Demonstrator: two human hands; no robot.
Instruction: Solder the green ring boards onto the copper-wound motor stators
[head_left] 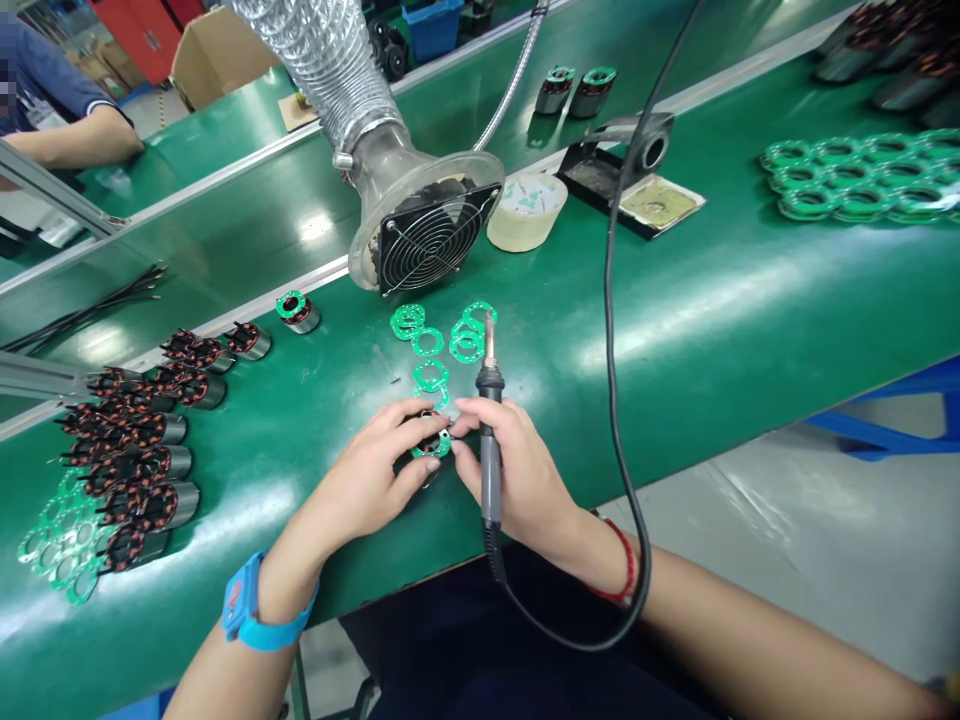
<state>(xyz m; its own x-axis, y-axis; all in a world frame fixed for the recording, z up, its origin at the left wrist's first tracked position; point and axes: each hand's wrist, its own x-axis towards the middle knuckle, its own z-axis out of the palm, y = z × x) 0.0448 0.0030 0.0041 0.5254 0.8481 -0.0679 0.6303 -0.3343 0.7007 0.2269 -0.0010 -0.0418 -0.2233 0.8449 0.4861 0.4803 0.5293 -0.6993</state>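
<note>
Near the table's front edge, my left hand is closed around a motor stator topped by a green ring circuit board. Most of the stator's body is hidden under my fingers. A soldering iron lies in the grip of my right hand, its tip pointing up and away from me. The thumb and index finger of that hand reach to the right side of the ring board. Just beyond my hands lie several loose green ring boards, some overlapping.
Several bare stators stand at left, beside joined ring boards. A fan-fronted fume duct hangs ahead, near a tape roll and an iron stand. The iron's cable loops at right. A co-worker's arm shows far left.
</note>
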